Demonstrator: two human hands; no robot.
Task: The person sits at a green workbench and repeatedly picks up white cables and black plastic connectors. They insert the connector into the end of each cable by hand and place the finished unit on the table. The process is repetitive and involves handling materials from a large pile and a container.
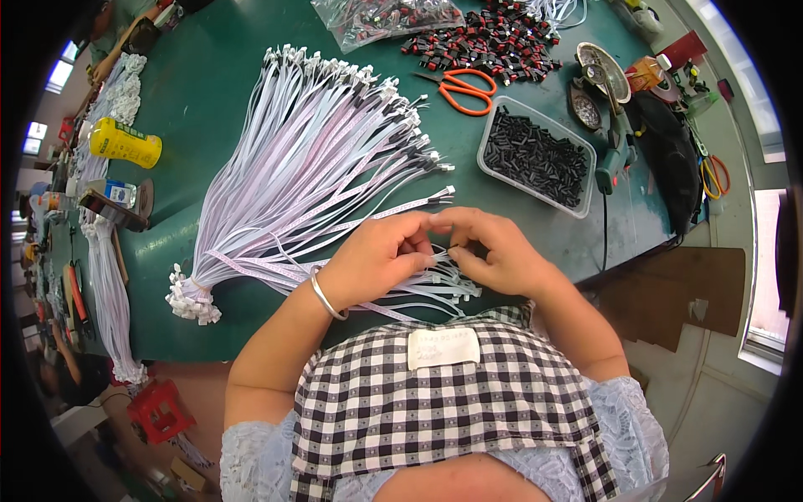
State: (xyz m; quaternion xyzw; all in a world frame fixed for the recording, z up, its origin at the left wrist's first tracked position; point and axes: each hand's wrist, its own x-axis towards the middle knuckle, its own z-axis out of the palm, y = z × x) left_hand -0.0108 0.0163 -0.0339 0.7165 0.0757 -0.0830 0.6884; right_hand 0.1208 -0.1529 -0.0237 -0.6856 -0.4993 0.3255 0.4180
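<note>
Left hand (376, 258) and right hand (503, 253) pinch white wire ends (441, 259) between narrowed fingers. The wire bundle (280, 159) lies left on the desk (163, 251), long axis lower-left to upper-right; the left hand is nearer. The apron patch (443, 348) bears handwriting; the yellow bottle (125, 144), print.

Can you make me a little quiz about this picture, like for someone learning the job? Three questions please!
1. True or false: the left hand and right hand are close together by the pale flat cables.
2. What lies in the clear tub? A) yellow beads, B) small black pieces, C) blue buttons
3. Is the silver bracelet on the left or right wrist?

Key: 1. True. 2. B. 3. Left.
</note>
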